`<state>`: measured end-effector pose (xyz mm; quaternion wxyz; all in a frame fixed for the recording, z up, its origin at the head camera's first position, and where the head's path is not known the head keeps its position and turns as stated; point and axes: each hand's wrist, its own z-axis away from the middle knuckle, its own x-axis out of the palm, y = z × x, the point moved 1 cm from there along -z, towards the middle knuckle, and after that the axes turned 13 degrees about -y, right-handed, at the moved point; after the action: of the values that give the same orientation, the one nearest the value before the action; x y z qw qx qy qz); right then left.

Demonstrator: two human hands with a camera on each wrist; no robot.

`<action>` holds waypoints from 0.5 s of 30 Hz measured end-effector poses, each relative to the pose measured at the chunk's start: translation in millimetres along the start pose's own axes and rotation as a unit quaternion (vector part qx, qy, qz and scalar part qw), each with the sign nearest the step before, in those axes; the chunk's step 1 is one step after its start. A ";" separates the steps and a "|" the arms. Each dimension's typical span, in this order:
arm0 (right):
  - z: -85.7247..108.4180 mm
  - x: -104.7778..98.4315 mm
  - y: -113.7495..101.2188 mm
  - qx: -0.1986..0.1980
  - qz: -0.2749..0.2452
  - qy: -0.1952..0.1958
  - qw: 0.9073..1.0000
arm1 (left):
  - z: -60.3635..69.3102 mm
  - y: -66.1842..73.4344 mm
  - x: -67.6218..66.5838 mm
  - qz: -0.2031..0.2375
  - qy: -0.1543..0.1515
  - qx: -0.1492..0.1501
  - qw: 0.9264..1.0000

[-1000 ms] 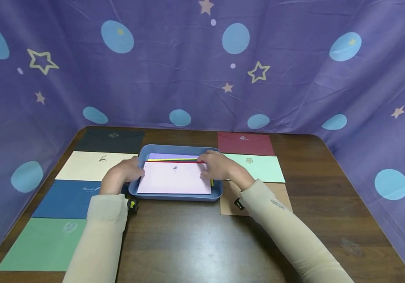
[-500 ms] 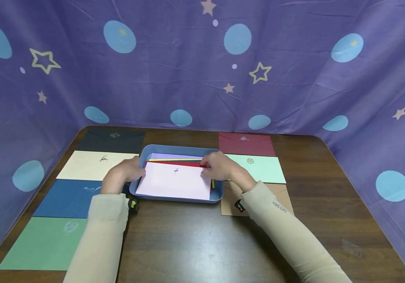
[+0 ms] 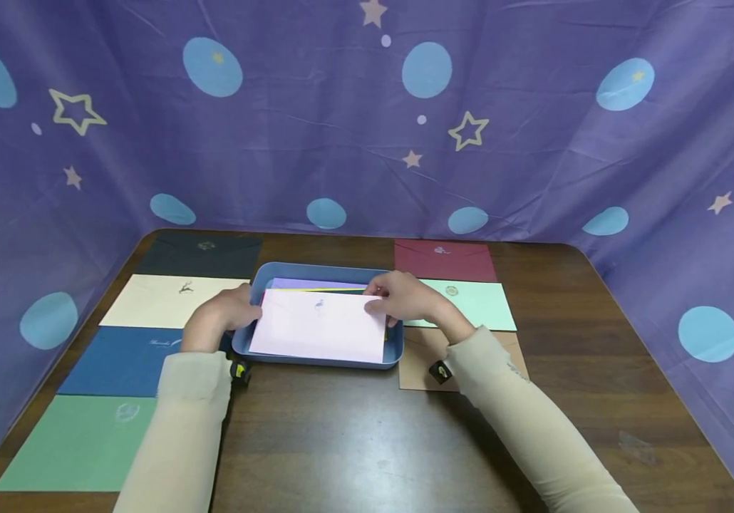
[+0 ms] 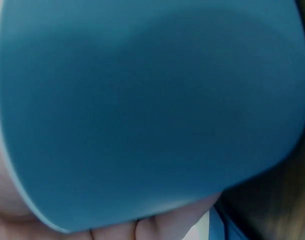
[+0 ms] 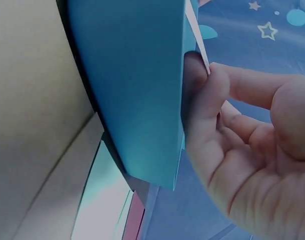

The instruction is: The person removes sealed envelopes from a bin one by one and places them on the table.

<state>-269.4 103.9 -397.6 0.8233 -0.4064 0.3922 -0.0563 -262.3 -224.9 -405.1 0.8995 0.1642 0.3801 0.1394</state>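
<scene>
In the head view, a blue tray (image 3: pixel 325 362) stands mid-table and holds a stack of envelopes. On top is a pale pink envelope (image 3: pixel 316 338) with a small bird print, its right side raised a little. Between thumb and fingers, my right hand (image 3: pixel 402 296) pinches that envelope's right edge; the right wrist view also shows the envelope (image 5: pixel 198 37) in the fingertips beside the tray (image 5: pixel 127 95). My left hand (image 3: pixel 221 313) grips the tray's left side, and the tray wall (image 4: pixel 152 115) fills the left wrist view. Purple and yellow edges show behind the pink envelope; the rest is hidden.
Left of the tray lie a dark envelope (image 3: pixel 174 255), a cream one (image 3: pixel 149 301), a blue one (image 3: pixel 110 362) and a green one (image 3: pixel 85 445). On its right are a dark red envelope (image 3: pixel 447 263), a mint one (image 3: pixel 482 310) and a brown one (image 3: pixel 420 356).
The pink envelope has slid slightly toward me and its right side has lifted. My right hand has gone from touching its edge to pinching it. The left hand stays at the tray.
</scene>
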 end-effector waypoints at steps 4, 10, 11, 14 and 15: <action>2.5 0.3 2.8 -0.011 -0.027 -0.002 1.000 | 0.3 -0.3 -0.1 -0.005 -0.001 0.003 1.000; 8.0 -2.8 4.4 -0.032 -0.017 -0.002 0.999 | 0.7 -1.8 0.3 0.003 -0.005 0.001 1.000; 9.5 -3.7 4.7 -0.036 -0.016 -0.003 0.999 | 0.7 -1.8 0.2 0.006 -0.005 0.001 1.000; 14.1 -7.5 7.5 -0.042 -0.017 -0.006 0.999 | 0.9 -1.2 -0.4 0.005 -0.006 0.002 1.000; 16.1 -8.8 8.6 -0.045 -0.020 -0.008 0.999 | 0.8 -1.0 -0.6 0.004 -0.006 0.003 1.000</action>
<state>-266.3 123.3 -392.7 0.8060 -0.4510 0.3797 -0.0520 -262.0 -226.2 -404.6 0.9006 0.1695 0.3747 0.1410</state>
